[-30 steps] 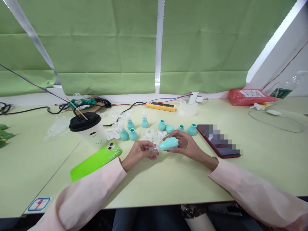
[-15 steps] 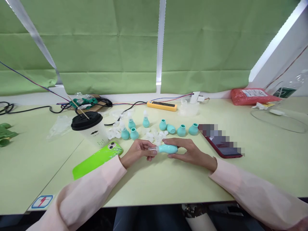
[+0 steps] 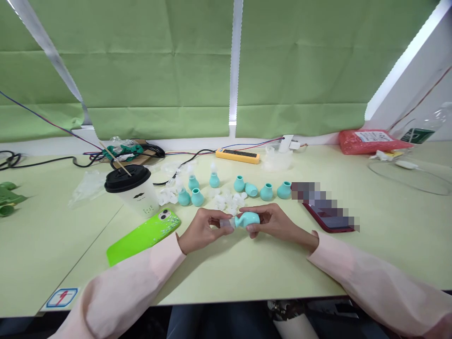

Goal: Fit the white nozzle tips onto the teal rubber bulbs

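Observation:
My right hand (image 3: 273, 222) grips a teal rubber bulb (image 3: 250, 219), its side dented near the neck. A clear plastic tip (image 3: 227, 222) at the bulb's neck is pinched between the thumb and fingers of my left hand (image 3: 202, 230). Just beyond my hands lies a pile of small white translucent pieces (image 3: 229, 201). Several other teal bulbs (image 3: 266, 192) stand in a loose row behind, one of them (image 3: 251, 189) on its side. Clear tips rise from some bulbs at the left, such as this one (image 3: 214, 179).
A green phone case (image 3: 143, 238) and a white cup (image 3: 141, 200) with a black lid are at the left. A dark red phone (image 3: 328, 216) lies at the right. Farther back are a yellow device (image 3: 238, 156), cables and a red package (image 3: 370, 142).
The held bulb is now squeezed and dented near its neck. My right fingers have closed further around it, and my left fingers have shifted their pinch on the clear tip.

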Action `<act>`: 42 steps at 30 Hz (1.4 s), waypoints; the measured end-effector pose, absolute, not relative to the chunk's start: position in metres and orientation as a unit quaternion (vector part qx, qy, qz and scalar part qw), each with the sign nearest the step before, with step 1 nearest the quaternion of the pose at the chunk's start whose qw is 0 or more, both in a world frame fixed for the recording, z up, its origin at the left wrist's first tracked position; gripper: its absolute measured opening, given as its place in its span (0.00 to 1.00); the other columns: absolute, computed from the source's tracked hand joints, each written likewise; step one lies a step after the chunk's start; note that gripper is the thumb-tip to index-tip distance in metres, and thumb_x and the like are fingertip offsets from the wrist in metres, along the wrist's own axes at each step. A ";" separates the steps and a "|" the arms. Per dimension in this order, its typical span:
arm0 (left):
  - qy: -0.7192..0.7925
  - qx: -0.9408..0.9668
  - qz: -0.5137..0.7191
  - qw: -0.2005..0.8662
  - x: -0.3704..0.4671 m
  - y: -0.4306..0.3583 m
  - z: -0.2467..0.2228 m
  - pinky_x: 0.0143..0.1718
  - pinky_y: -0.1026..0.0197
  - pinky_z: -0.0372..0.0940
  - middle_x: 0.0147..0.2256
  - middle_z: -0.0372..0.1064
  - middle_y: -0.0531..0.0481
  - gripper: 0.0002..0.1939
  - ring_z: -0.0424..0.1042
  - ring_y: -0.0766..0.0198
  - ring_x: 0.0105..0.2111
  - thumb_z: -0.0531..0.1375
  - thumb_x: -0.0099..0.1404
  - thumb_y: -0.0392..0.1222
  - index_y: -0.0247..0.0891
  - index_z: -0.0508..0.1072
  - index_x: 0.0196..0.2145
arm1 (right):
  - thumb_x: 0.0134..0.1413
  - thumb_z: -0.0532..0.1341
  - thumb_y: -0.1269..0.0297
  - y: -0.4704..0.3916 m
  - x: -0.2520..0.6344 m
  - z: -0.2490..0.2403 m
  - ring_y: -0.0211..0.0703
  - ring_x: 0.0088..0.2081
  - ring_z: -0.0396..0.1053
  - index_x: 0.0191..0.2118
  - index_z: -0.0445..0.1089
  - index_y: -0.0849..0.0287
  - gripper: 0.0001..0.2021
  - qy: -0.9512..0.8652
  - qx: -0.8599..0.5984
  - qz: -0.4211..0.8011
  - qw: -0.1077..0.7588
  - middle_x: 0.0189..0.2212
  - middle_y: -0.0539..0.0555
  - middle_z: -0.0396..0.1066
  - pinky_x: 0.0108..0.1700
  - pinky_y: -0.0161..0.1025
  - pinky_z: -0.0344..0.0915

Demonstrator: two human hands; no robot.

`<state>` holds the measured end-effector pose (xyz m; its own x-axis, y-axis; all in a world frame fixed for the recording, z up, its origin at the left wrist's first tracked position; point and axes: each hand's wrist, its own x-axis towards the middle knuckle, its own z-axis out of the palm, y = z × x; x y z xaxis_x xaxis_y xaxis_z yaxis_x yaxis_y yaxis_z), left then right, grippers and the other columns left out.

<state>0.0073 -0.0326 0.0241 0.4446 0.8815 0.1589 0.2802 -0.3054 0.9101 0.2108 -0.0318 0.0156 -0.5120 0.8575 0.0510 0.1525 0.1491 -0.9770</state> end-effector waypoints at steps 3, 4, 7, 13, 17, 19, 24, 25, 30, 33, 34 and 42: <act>0.390 0.781 0.359 0.332 0.007 -0.035 0.023 0.28 0.62 0.64 0.25 0.70 0.47 0.13 0.67 0.63 0.26 0.59 0.49 0.43 0.34 0.73 0.33 | 0.38 0.62 0.59 -0.030 0.211 0.017 0.37 0.21 0.67 0.47 0.62 0.63 0.27 -0.675 -0.374 0.553 0.315 0.20 0.50 0.67 0.26 0.39 0.67; 0.386 0.792 0.367 0.298 0.006 -0.035 0.022 0.28 0.63 0.63 0.25 0.70 0.48 0.13 0.67 0.63 0.26 0.59 0.50 0.44 0.35 0.73 0.33 | 0.38 0.62 0.59 -0.029 0.211 0.018 0.37 0.21 0.67 0.47 0.62 0.63 0.27 -0.670 -0.376 0.554 0.321 0.20 0.50 0.67 0.26 0.38 0.67; 0.368 0.823 0.377 0.211 0.004 -0.035 0.021 0.28 0.63 0.63 0.25 0.71 0.47 0.12 0.68 0.64 0.25 0.57 0.52 0.43 0.35 0.72 0.34 | 0.37 0.62 0.59 -0.029 0.210 0.020 0.37 0.21 0.67 0.45 0.63 0.64 0.26 -0.656 -0.379 0.558 0.337 0.20 0.50 0.66 0.25 0.38 0.67; 0.304 0.871 0.365 0.128 0.002 -0.032 0.018 0.36 0.61 0.63 0.35 0.70 0.45 0.11 0.69 0.62 0.34 0.54 0.56 0.38 0.38 0.70 0.37 | 0.38 0.62 0.60 -0.030 0.209 0.020 0.37 0.21 0.68 0.45 0.63 0.63 0.25 -0.627 -0.378 0.596 0.332 0.21 0.50 0.67 0.27 0.39 0.68; 0.305 0.876 0.355 0.120 0.001 -0.031 0.016 0.37 0.60 0.63 0.36 0.70 0.44 0.11 0.68 0.63 0.36 0.52 0.57 0.38 0.38 0.69 0.38 | 0.38 0.62 0.58 -0.029 0.208 0.019 0.37 0.21 0.68 0.45 0.62 0.64 0.25 -0.609 -0.386 0.608 0.333 0.23 0.51 0.68 0.26 0.39 0.68; 0.308 0.882 0.343 0.104 0.000 -0.031 0.015 0.36 0.60 0.63 0.36 0.69 0.44 0.11 0.67 0.63 0.35 0.51 0.58 0.38 0.38 0.69 0.38 | 0.39 0.61 0.57 -0.028 0.208 0.019 0.37 0.20 0.68 0.45 0.62 0.63 0.25 -0.602 -0.389 0.616 0.328 0.23 0.51 0.68 0.25 0.38 0.68; 0.280 0.909 0.301 0.062 -0.004 -0.031 0.013 0.36 0.59 0.62 0.35 0.68 0.42 0.13 0.66 0.61 0.35 0.48 0.60 0.36 0.39 0.67 0.41 | 0.43 0.57 0.53 -0.027 0.207 0.019 0.33 0.18 0.67 0.41 0.64 0.63 0.21 -0.580 -0.375 0.661 0.294 0.27 0.54 0.70 0.22 0.32 0.66; 0.268 0.913 0.302 0.062 -0.004 -0.031 0.014 0.37 0.58 0.61 0.35 0.67 0.42 0.14 0.66 0.60 0.36 0.47 0.60 0.35 0.39 0.67 0.41 | 0.44 0.56 0.52 -0.027 0.207 0.019 0.32 0.18 0.67 0.40 0.64 0.63 0.21 -0.577 -0.373 0.668 0.286 0.28 0.55 0.70 0.21 0.31 0.66; 0.213 0.928 0.296 0.074 -0.003 -0.037 0.021 0.39 0.55 0.60 0.36 0.67 0.42 0.14 0.66 0.58 0.36 0.45 0.61 0.35 0.38 0.66 0.41 | 0.47 0.51 0.49 -0.029 0.206 0.019 0.32 0.14 0.65 0.31 0.65 0.65 0.20 -0.576 -0.373 0.687 0.240 0.24 0.55 0.71 0.17 0.29 0.62; 0.228 0.931 0.277 0.060 -0.002 -0.038 0.021 0.36 0.56 0.61 0.34 0.67 0.43 0.14 0.66 0.59 0.34 0.45 0.61 0.36 0.38 0.67 0.40 | 0.49 0.46 0.46 -0.030 0.206 0.018 0.33 0.12 0.63 0.23 0.64 0.66 0.25 -0.579 -0.390 0.682 0.220 0.17 0.54 0.69 0.14 0.28 0.59; 0.237 0.928 0.282 0.058 -0.002 -0.037 0.020 0.35 0.57 0.62 0.34 0.68 0.43 0.14 0.66 0.60 0.34 0.46 0.61 0.36 0.38 0.68 0.40 | 0.48 0.45 0.45 -0.031 0.206 0.019 0.33 0.12 0.63 0.21 0.63 0.66 0.27 -0.580 -0.400 0.676 0.215 0.15 0.54 0.68 0.13 0.28 0.58; 0.324 0.849 0.369 0.196 0.003 -0.032 0.019 0.31 0.64 0.64 0.29 0.71 0.47 0.11 0.69 0.65 0.28 0.57 0.53 0.39 0.36 0.71 0.35 | 0.48 0.50 0.49 -0.041 0.201 0.027 0.30 0.12 0.59 0.38 0.60 0.59 0.19 -0.672 -0.414 0.544 0.284 0.18 0.47 0.64 0.15 0.28 0.56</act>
